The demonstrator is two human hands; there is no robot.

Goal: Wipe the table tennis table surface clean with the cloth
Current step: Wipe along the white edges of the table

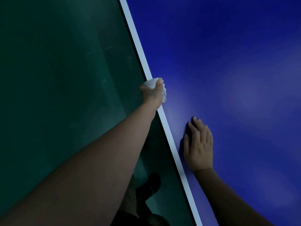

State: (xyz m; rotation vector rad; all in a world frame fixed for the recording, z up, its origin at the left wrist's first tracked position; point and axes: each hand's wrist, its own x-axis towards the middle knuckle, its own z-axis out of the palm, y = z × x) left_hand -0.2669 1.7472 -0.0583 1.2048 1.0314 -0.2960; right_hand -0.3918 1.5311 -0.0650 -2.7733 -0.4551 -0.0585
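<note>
White cloth point(162, 91) sits bunched in our left hand point(152, 93), fingers curled round it at the table's point(228, 62) white edge point(140, 51). Our right hand point(199, 144) lies flat on the blue top, fingers straight.

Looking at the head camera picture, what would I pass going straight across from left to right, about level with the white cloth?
Green floor → left hand gripping the white cloth at the table's white edge line → blue table surface.
</note>
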